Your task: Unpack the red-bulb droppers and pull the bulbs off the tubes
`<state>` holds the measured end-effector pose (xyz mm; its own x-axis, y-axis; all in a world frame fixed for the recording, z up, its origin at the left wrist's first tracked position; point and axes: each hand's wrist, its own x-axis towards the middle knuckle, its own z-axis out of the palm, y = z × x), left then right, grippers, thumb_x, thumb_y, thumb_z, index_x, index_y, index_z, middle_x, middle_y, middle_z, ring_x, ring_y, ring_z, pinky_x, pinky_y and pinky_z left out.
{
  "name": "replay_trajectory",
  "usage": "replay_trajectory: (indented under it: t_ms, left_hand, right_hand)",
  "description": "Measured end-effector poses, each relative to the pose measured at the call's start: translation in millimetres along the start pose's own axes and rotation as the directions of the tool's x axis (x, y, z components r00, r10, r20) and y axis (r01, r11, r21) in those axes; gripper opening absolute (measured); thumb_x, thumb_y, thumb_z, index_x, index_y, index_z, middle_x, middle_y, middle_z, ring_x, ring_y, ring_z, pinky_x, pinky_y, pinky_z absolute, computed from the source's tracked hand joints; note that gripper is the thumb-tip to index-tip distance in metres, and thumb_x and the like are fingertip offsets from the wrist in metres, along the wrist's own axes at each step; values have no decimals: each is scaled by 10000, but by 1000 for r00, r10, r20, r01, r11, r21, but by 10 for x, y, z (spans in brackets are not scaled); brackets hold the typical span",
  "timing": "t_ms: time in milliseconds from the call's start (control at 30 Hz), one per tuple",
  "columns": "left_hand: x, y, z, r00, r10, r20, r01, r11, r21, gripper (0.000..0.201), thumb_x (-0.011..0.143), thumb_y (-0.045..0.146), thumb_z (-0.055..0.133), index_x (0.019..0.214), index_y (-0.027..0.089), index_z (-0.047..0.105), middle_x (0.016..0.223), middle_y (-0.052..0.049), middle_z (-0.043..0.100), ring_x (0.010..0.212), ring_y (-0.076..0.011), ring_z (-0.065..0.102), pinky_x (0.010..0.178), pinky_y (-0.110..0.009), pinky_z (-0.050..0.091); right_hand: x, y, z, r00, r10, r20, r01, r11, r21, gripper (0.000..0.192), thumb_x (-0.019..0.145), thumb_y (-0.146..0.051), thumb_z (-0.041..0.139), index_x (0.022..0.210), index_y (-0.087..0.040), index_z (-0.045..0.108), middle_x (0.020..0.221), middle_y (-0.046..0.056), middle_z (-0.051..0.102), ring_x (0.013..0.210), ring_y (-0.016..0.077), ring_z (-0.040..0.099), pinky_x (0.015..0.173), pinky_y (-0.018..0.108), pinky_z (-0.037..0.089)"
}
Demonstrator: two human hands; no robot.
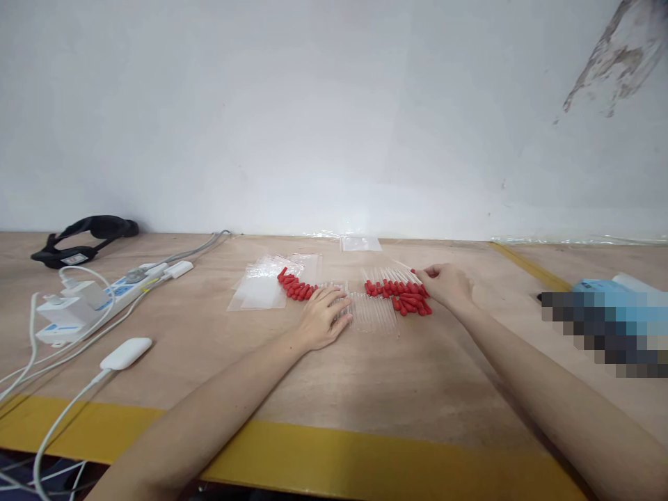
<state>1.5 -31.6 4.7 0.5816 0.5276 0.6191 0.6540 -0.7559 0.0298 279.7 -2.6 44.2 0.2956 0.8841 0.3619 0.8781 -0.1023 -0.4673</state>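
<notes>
Resting flat, fingers spread, left hand [322, 317] presses clear tubes; right hand [447, 285], 3 o'clock, pinches red-bulbed droppers [399, 292]. Light, probably fragile, roll-prone: grip at bulb.

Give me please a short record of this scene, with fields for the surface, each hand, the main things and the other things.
surface: wooden table with a yellow front edge, against a white wall
left hand: left hand lies flat, palm down, on clear tubes beside the left group of red-capped droppers
right hand: right hand touches the right group of red-capped droppers; its grip is unclear
bags: clear plastic bags lie behind the left group
other things: power strip with white plugs and cables, black strap, white adapter
</notes>
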Motion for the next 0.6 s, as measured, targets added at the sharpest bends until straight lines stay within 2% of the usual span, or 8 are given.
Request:
replay_trajectory:
  t_ms: [67,100,167,233,300,400,500,600]
  left_hand:
    - [7,3,-9,999,2,-53,-1,1000,12,361,850,282,448,1191,170,482,1188,-98,516,1145,-224,417,953,-418,341]
    - [11,3,-14,996,5,-86,-3,1000,20,387,856,268,436,1230,170,442,1227,-103,488,1167,-225,398,953,-420,342]
    - [17,0,-18,990,21,-139,-15,999,44,393,868,243,416,1257,187,412,1271,-98,452,1196,-226,368,948,-423,344]
    - [15,-7,-13,986,53,-158,-43,997,68,334,871,239,420,1200,218,476,1233,-78,494,1174,-223,391,927,-417,352]
    - [3,-10,2,986,90,-141,-79,994,78,248,868,261,446,1085,234,564,1086,-57,587,1047,-200,485,866,-379,380]
    - [-17,-1,24,989,111,-95,-103,991,82,198,867,303,463,955,223,621,816,-32,635,789,-151,544,734,-314,391]
    - [-25,24,29,989,118,-86,-108,988,112,212,876,304,446,899,199,629,738,-30,619,714,-142,525,671,-292,369]
    - [-21,50,16,982,162,-97,-147,979,140,213,881,277,434,879,178,622,741,-34,610,699,-145,509,657,-286,363]
  right_hand:
    - [-149,-74,29,972,-217,-90,225,971,83,275,751,-441,494,771,-241,681,795,48,658,775,212,541,684,330,314]
    - [-248,-115,65,928,-345,-141,360,927,102,243,760,-416,510,788,-246,681,800,45,655,790,206,530,703,331,301]
    - [-465,-194,170,807,-552,-210,582,804,124,185,786,-357,525,832,-264,678,793,29,650,796,183,516,755,344,268]
    - [-658,-257,293,716,-637,-287,689,711,140,154,799,-323,536,832,-268,676,775,17,642,765,157,506,764,343,248]
    - [-783,-298,395,679,-657,-328,725,670,157,141,800,-315,546,829,-263,674,761,13,636,758,147,500,754,337,243]
    - [-843,-324,456,682,-644,-347,721,671,172,148,806,-321,540,806,-251,671,750,14,630,753,146,495,741,336,243]
    - [-848,-344,437,676,-673,-299,729,669,144,158,798,-350,545,826,-247,662,806,17,635,789,154,495,755,345,239]
    - [-869,-386,423,607,-750,-263,787,614,64,222,772,-403,568,920,-255,643,855,16,643,823,163,492,789,361,224]
